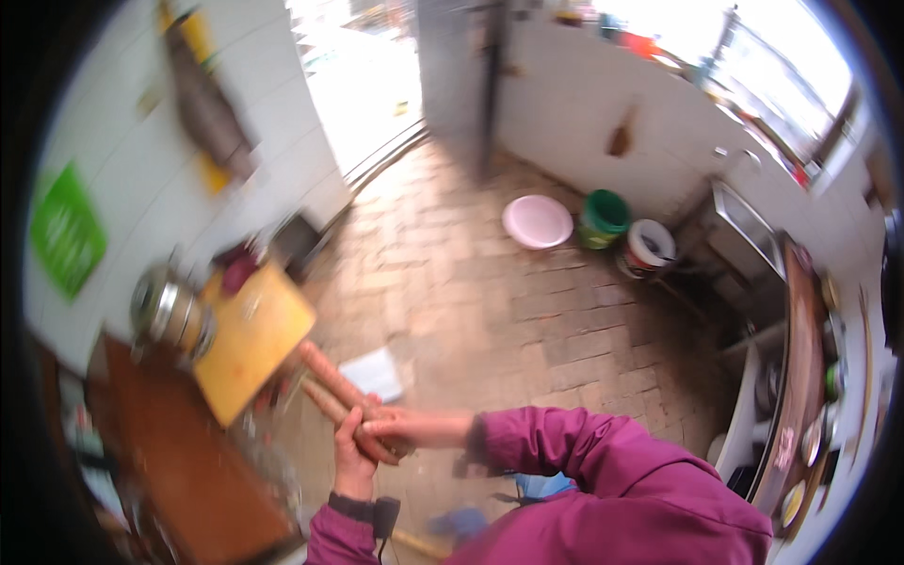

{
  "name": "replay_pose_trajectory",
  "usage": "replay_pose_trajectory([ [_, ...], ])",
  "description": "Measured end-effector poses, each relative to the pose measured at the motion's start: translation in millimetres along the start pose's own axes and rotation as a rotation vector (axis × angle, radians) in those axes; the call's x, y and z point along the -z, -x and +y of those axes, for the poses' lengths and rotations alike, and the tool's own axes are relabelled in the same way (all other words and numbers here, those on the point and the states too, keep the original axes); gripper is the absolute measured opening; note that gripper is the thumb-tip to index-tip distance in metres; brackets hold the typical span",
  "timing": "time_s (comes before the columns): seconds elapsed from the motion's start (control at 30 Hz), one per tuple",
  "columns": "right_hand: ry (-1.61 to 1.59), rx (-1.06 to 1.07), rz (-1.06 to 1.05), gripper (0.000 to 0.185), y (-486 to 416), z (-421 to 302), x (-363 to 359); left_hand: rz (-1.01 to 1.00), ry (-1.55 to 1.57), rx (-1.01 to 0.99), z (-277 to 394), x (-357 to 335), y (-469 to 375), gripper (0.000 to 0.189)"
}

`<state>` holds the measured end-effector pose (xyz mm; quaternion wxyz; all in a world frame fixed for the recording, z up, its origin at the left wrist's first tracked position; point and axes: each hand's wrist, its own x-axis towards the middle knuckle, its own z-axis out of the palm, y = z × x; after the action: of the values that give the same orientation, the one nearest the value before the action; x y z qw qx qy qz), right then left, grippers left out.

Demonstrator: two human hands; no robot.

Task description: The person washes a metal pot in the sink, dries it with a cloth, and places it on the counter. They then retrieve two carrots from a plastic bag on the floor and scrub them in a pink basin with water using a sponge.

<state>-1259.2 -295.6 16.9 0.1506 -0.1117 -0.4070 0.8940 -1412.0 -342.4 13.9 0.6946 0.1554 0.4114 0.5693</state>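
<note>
Several long orange-brown root vegetables, which look like carrots [328, 374], are bunched in both hands above the brick floor. My left hand [354, 452] grips the bunch from below and the left. My right hand [388, 426] lies across the same bunch and is blurred, its fingers partly hiding the carrots. Their long ends point up and left, towards the yellow cutting board [258, 335]. A dark red vegetable or bundle [239, 272] rests at the far end of the board.
A brown tabletop [183, 452] runs along the left, with a metal pot [166, 307] beside the board. A white sheet-like object [372, 374] appears beyond my hands. A pink basin [537, 222], green bucket [604, 217] and white bucket [647, 247] stand by the far wall.
</note>
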Motion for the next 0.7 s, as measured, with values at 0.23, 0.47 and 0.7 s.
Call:
replay_pose_trajectory([
  [0.23, 0.327, 0.103, 0.739, 0.055, 190, -117, 153, -0.321, 0.026, 0.229, -81, -208, -160, 0.046],
  [0.47, 0.425, 0.324, 1.105, 0.032, 355, -191, 225, -0.554, -0.059, 0.449, -147, -378, -259, 0.047],
  [0.7, 0.542, 0.364, 1.398, 0.036, 519, -262, 253, -0.738, -0.143, 0.621, -197, -539, -322, 0.048],
])
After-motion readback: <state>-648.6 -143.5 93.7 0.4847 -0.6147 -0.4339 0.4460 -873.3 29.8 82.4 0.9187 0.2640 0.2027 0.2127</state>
